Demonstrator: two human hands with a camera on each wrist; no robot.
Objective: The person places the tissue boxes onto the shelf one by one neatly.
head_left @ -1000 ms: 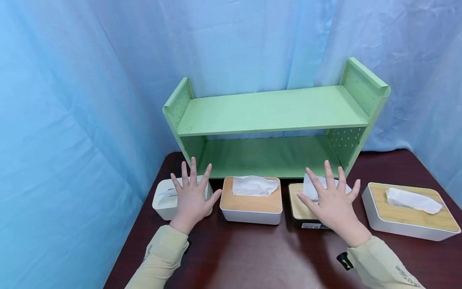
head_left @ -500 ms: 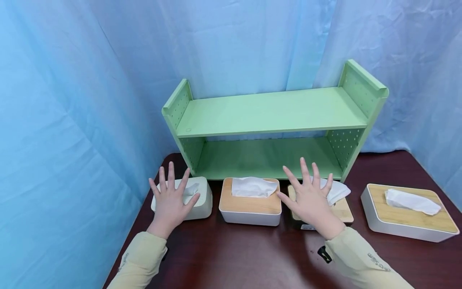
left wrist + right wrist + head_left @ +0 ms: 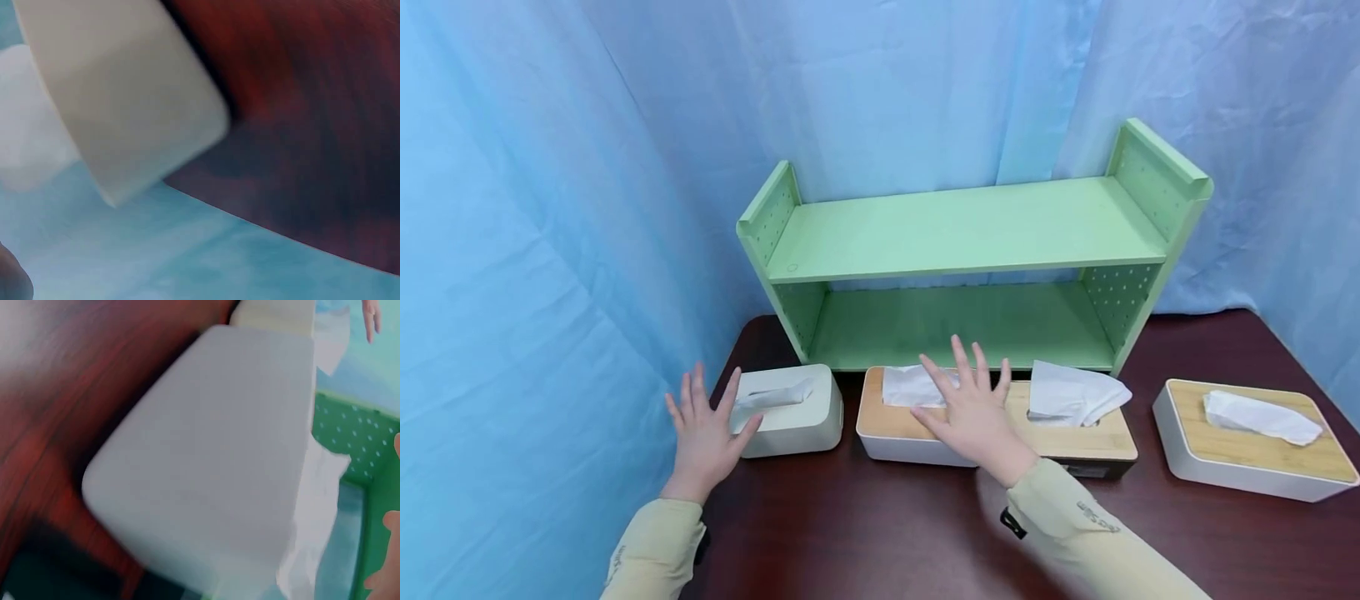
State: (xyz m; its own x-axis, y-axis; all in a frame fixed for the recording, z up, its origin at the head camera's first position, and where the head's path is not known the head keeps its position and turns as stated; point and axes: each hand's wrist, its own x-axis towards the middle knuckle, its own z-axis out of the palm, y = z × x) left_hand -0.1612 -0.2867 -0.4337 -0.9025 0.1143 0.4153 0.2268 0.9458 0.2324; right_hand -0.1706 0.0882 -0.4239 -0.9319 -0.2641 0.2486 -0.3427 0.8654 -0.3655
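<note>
My left hand (image 3: 703,442), fingers spread and holding nothing, is at the left side of an all-white tissue box (image 3: 797,417), overlapping its left end in the head view. My right hand (image 3: 973,412), also spread and bare of any object, overlaps a white tissue box with a wooden lid (image 3: 880,421), covering part of its tissue. Just right of that hand stands a black tissue box with a pale wooden lid (image 3: 1097,442), its tissue sticking up. The right wrist view shows the wood-lidded box's white side (image 3: 206,450) close up, with a few fingertips (image 3: 387,556) at the right edge.
Behind the row stands a green two-tier shelf (image 3: 962,229) with perforated end panels. A larger white tissue box with a wooden lid (image 3: 1262,433) sits far right. Everything rests on a dark red-brown table (image 3: 880,533), with blue curtains (image 3: 925,92) hanging around it.
Both hands have swept leftward with fingers still spread. The left moved off the all-white box's top toward its left end; the right went from the black box to the wood-lidded white one.
</note>
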